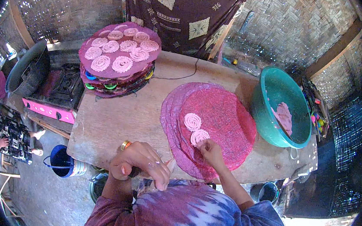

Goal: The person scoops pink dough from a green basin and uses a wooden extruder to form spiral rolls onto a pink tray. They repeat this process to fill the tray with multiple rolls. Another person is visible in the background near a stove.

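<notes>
On the wooden table, a round pink-red sheet point(233, 118) lies over several purplish round sheets point(175, 108). Two ridged pink dough swirls point(193, 121) sit side by side on it, touching. My right hand point(211, 153) pinches the near edge of the lower dough swirl point(199, 136). At the table's front edge, my left hand point(145, 164) is closed around what looks like a piping bag point(171, 163). Its clear plastic shows on one side of the fist, a gold-coloured ring point(126, 145) on the other; the rest is hidden.
At the back left, a stack of round trays point(119, 74) carries several dough swirls on top. A green basin point(261, 112) with pink dough point(283, 116) stands right. Further left are a pink-fronted stove point(50, 111) and a person's patterned clothing point(7, 133). A blue bucket point(62, 161) stands below.
</notes>
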Motion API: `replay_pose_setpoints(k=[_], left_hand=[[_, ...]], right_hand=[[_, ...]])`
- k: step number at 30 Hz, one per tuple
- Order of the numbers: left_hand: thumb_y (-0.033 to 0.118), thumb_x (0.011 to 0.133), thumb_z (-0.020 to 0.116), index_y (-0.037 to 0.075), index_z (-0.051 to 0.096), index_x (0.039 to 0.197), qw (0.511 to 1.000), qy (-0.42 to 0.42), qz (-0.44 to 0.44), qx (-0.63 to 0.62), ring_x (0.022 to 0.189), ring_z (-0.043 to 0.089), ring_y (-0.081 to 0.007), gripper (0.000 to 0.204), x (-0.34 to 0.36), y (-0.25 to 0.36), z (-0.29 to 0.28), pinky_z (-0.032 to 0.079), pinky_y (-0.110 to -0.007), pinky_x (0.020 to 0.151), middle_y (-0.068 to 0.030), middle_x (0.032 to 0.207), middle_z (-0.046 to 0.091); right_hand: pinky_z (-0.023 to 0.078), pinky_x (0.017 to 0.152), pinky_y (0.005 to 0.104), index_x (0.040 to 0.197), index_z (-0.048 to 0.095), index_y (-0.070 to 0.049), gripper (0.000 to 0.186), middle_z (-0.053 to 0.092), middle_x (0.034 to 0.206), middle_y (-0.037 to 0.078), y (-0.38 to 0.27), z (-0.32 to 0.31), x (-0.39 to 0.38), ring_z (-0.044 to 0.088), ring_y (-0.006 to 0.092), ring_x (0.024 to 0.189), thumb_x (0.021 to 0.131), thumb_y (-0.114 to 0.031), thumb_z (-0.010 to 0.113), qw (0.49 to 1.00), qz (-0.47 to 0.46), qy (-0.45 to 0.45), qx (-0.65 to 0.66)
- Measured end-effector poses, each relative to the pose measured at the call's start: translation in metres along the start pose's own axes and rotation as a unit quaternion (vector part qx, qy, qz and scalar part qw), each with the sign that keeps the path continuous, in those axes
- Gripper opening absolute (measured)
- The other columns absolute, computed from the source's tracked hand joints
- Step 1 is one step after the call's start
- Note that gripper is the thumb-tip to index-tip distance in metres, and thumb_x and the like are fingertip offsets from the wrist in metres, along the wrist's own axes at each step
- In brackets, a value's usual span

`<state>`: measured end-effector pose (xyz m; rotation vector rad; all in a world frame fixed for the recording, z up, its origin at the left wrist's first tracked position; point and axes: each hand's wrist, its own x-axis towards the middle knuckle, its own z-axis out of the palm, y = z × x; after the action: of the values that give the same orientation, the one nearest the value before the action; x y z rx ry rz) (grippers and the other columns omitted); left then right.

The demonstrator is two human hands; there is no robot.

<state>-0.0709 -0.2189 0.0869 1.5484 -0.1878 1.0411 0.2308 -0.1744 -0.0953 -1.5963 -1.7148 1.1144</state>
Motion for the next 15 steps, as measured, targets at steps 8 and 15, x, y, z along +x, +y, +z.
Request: replay_pose_setpoints(k=[8, 15], left_hand=[[0.06, 0.097, 0.032, -0.01, 0.067, 0.083, 1.0, 0.015, 0.017, -0.012, 0.069, 0.069, -0.0368, 0.079, -0.004, 0.004, -0.006, 0.055, -0.043, 0.067, -0.0215, 0.078, 0.068], [0.053, 0.099, 0.034, -0.007, 0.068, 0.08, 0.997, 0.067, 0.028, 0.006, 0.06, 0.066, -0.0318, 0.072, -0.011, 0.014, 0.002, 0.054, -0.041, 0.06, -0.0185, 0.073, 0.067]], right_hand=[[0.052, 0.064, 0.0386, 0.09, 0.064, -0.004, 0.021, 0.068, 0.078, 0.014, -0.025, -0.002, -0.003, 0.068, 0.0266, 0.073, 0.084, -0.023, 0.07, 0.992, -0.007, 0.082, -0.097], [0.049, 0.083, 0.041, 0.107, 0.064, -0.007, 0.039, 0.062, 0.11, 0.015, -0.023, -0.074, -0.024, 0.061, 0.0309, 0.1, 0.079, -0.032, 0.076, 0.944, -0.137, -0.044, -0.297]])
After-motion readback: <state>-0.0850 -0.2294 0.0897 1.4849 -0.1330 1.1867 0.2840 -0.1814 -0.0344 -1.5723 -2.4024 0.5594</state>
